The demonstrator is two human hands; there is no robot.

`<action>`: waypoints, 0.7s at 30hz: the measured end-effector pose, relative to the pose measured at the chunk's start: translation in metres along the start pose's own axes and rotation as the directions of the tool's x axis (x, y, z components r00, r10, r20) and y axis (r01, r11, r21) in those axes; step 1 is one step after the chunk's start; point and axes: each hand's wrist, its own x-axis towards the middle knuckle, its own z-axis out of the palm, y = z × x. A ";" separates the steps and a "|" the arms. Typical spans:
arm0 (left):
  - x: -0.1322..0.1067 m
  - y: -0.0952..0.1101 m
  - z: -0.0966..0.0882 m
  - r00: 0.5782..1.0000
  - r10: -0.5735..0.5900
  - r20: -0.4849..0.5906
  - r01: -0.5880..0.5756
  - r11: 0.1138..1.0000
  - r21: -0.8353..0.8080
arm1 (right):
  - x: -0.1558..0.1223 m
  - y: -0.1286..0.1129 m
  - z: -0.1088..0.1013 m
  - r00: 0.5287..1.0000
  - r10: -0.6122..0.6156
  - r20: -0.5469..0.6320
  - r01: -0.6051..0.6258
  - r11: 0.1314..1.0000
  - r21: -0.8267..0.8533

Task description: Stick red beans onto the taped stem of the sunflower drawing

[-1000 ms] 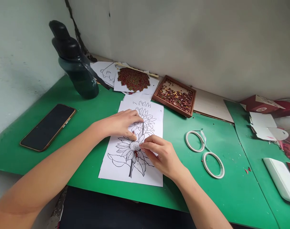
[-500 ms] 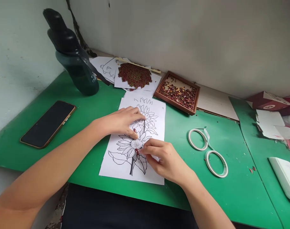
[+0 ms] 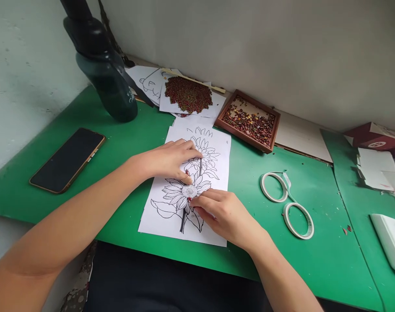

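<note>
A white sheet with a line drawing of sunflowers (image 3: pixel 151 221) lies on the green table. My left hand (image 3: pixel 171 160) rests palm down on its left side, thumb and index finger spread, the thumb tip at the upper edge of the lower flower's centre. A red bean (image 3: pixel 187 172) shows by that thumb. My right hand (image 3: pixel 220 212) bends over the lower flower from the right, its thumb and fingertips pinched together. Small red beans (image 3: pixel 189 199) sit at those fingertips, on the lower edge of the flower's centre; the fingers partly hide them.
Behind the sheet are a bean pile (image 3: pixel 189 95) on paper and a wooden tray (image 3: pixel 244 141) of mixed beans. Two tape rolls (image 3: pixel 298 221) lie right. A phone (image 3: pixel 67 160) and a dark bottle (image 3: pixel 109 86) stand left. A white case (image 3: pixel 390 242) is far right.
My right fingertips have come in closer over the red beans, covering more of them. My left hand keeps its place on the sheet. The whole view has shifted slightly.
</note>
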 end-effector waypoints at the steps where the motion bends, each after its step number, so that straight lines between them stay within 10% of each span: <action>1: 0.000 0.000 0.000 1.000 0.000 0.000 0.000 1.000 0.001 | 0.000 -0.001 0.000 1.000 -0.013 0.001 0.013 1.000 -0.028; 21: 0.000 0.002 0.001 1.000 -0.008 -0.005 0.008 1.000 0.024 | 0.004 0.003 0.002 1.000 -0.003 -0.001 0.003 0.998 0.064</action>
